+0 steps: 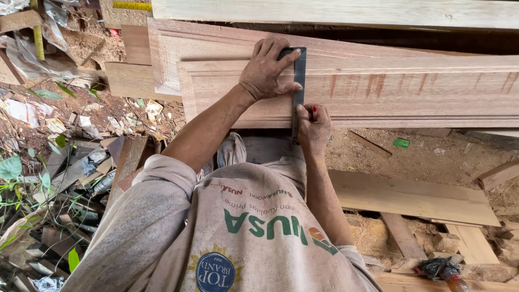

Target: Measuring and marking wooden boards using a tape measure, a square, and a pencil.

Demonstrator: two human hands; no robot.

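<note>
My left hand (266, 69) lies flat on a dark metal square (299, 81) and presses it onto a long reddish moulded wooden board (411, 89). The square's blade runs across the board's width toward me. At the board's near edge, right next to the blade, my right hand (313, 128) pinches a small red pencil (314, 108) with its tip against the wood. Both forearms reach out from my grey printed shirt (243, 227).
More boards (335, 11) are stacked beyond the moulded one. Planks (411, 197) and offcuts lie on the sawdust ground at right. Scrap wood, leaves and litter (54, 162) cover the left. A dark-handled tool (446, 270) lies at bottom right.
</note>
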